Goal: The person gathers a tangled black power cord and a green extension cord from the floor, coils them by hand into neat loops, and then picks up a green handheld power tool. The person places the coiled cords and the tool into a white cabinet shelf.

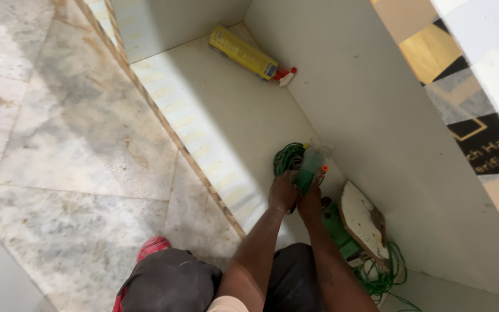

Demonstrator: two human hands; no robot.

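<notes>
My left hand (283,190) and my right hand (310,202) both grip a green power tool (307,167) with a clear guard and an orange part at its front. They hold it low on the white cabinet floor (215,110), close to the white side wall. A coil of green cord (287,157) lies just beyond the tool. Another green tool body (337,228) sits under my right forearm. A broken white-faced board offcut (362,222) leans beside it.
A yellow cartridge tube (244,53) with a red and white nozzle lies in the cabinet's far corner. More green cord (385,277) is tangled near the wall at the bottom right. Marble floor (76,133) spreads to the left. My knee and red footwear (152,247) are below.
</notes>
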